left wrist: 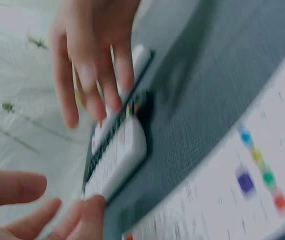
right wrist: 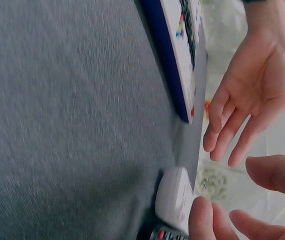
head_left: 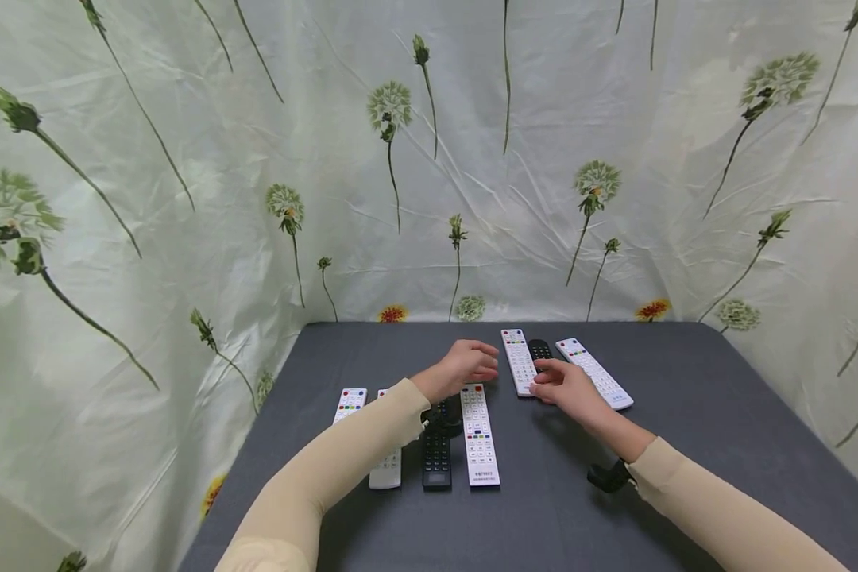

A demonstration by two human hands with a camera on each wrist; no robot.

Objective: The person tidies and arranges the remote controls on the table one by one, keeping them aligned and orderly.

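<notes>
In the head view my left hand [head_left: 463,367] hovers with relaxed fingers, palm turned right, just above the top end of a white remote control [head_left: 480,437]. My right hand [head_left: 573,391] is over another group, its loosely bent fingers right at the lower end of a white remote [head_left: 518,359] and partly covering a black remote [head_left: 540,350]. A second white remote [head_left: 595,375] lies slanted behind that hand. The right wrist view has the fingers of the right hand [right wrist: 252,212] spread apart, holding nothing. Nothing sits between the left hand's fingers [left wrist: 40,192] either.
Under my left forearm lie a black remote [head_left: 437,461] and two white remotes, one [head_left: 386,470] beside the black one, the other [head_left: 349,403] farther left, both partly hidden. All rest on a dark grey table [head_left: 543,516]. A flower-printed curtain [head_left: 443,191] hangs behind it.
</notes>
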